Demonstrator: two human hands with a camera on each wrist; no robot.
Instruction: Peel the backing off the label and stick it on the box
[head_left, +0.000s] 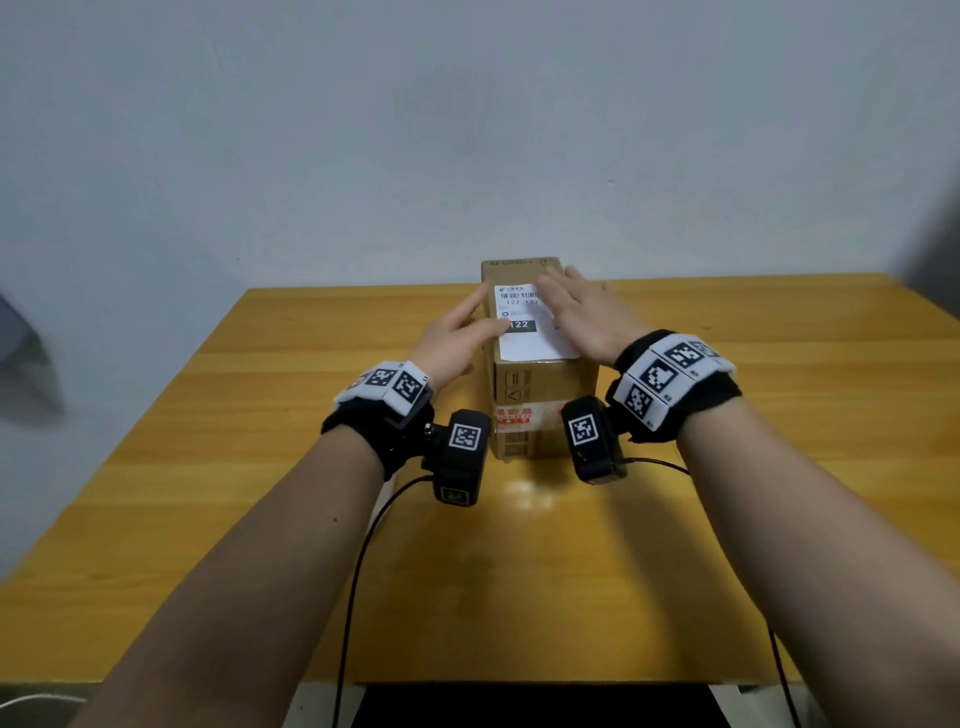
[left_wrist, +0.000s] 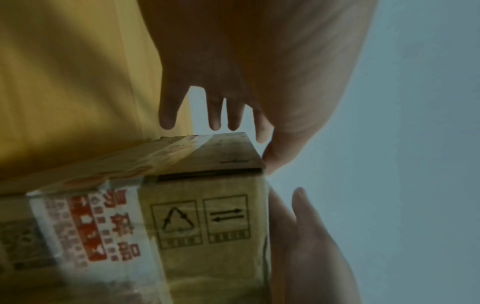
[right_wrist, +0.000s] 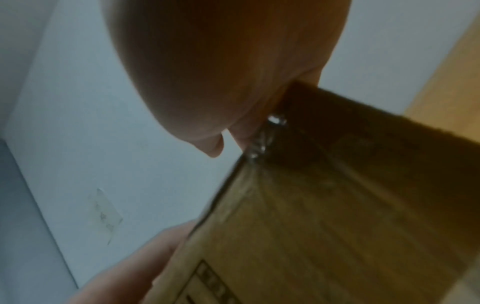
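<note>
A tall cardboard box (head_left: 540, 395) stands mid-table on the yellow wooden table (head_left: 234, 467). A white shipping label (head_left: 524, 340) with a barcode and a black "122" block lies on the box's top face. My right hand (head_left: 582, 312) lies flat on the label's right part, fingers straight. My left hand (head_left: 457, 332) is against the box's left side, fingers straight, with the thumb on the label's left edge. In the left wrist view the fingers (left_wrist: 215, 115) point past the box (left_wrist: 207, 226). The right wrist view shows my palm (right_wrist: 221, 72) over the box (right_wrist: 311, 226).
Red and white printed tape (head_left: 524, 418) wraps the box's front. A plain pale wall rises right behind the table. A dark object (head_left: 21, 338) sits at the far left edge. Camera cables (head_left: 358, 571) trail from both wrists over the table's near edge.
</note>
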